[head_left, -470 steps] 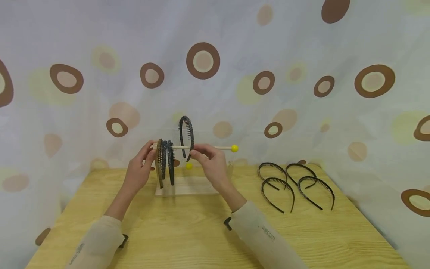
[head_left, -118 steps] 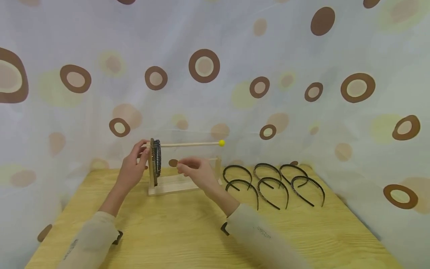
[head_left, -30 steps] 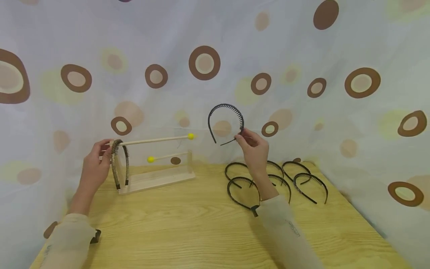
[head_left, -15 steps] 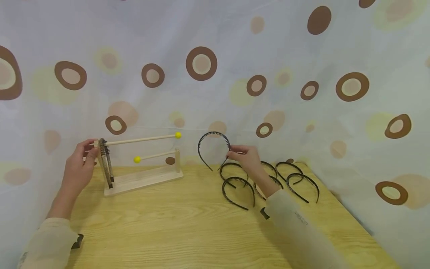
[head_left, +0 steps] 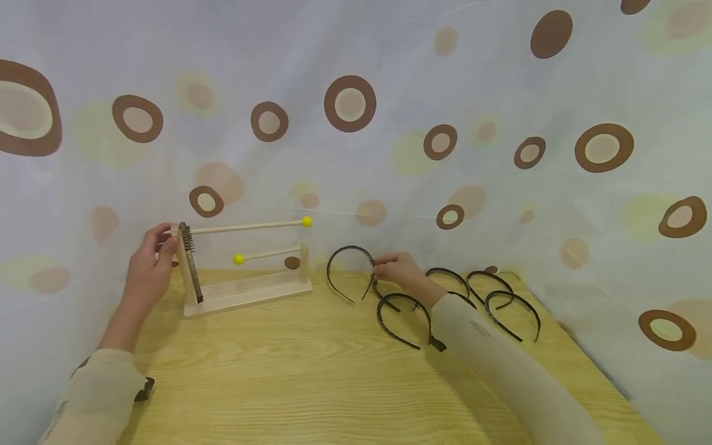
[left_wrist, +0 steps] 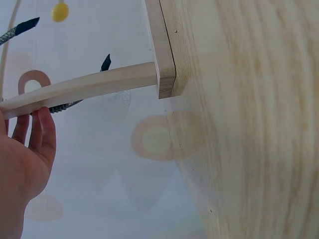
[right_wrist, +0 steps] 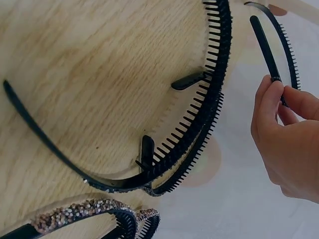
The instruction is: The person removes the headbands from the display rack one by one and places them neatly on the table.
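Note:
At the left of the table, my left hand (head_left: 149, 266) grips the top of the left post of a wooden rack (head_left: 247, 296), thumb in front and fingers behind. One glittery toothed headband (head_left: 192, 272) hangs on the upper rod right by that post; its dark tips show in the left wrist view. My right hand (head_left: 403, 272) pinches a black toothed headband (head_left: 350, 248) by one leg, with its open end low over the table's back edge. This leg (right_wrist: 265, 47) shows between thumb and fingers in the right wrist view. Several similar headbands (head_left: 384, 321) lie to the right.
The rack's upper rod (head_left: 250, 227) ends in a yellow ball (head_left: 306, 222). A lower rod, fixed to the short right post (head_left: 304, 262), has another yellow ball (head_left: 238, 259). A patterned curtain (head_left: 356, 167) hangs behind the wood-grain table (head_left: 311, 371).
Earlier, several headbands hung on the rack; now one does, and more lie on the table. Over the last second my right hand has lowered its headband toward the table. My left hand keeps its hold.

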The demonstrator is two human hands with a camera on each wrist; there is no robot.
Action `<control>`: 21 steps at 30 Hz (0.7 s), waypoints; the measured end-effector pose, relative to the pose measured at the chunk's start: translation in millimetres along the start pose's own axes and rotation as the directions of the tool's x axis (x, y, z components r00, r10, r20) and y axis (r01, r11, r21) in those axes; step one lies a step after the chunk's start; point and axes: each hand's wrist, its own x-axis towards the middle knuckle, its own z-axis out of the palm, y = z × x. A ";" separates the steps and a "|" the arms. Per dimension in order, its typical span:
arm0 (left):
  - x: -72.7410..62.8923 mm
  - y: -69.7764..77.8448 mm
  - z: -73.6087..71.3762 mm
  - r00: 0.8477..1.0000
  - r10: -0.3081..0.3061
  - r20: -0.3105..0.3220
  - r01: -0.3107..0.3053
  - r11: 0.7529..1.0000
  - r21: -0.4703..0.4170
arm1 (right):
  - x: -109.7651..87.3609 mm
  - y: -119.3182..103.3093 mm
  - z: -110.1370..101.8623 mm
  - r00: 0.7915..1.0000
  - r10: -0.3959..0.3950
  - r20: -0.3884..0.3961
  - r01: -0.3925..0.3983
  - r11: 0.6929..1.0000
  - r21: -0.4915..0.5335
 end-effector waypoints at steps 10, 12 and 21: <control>2.1 -1.2 1.0 1.000 0.006 0.007 -0.006 1.000 -0.005 | 17.4 3.0 14.0 0.999 0.050 -0.020 -0.053 0.975 -0.217; 3.3 -0.9 1.9 1.000 0.009 0.007 -0.009 1.000 -0.009 | 19.7 4.5 13.4 0.999 0.035 -0.032 -0.042 0.957 -0.287; 2.3 -4.2 -0.4 1.000 -0.006 0.002 0.006 1.000 0.006 | 25.5 10.9 18.4 0.998 -0.060 -0.037 0.030 0.833 -0.552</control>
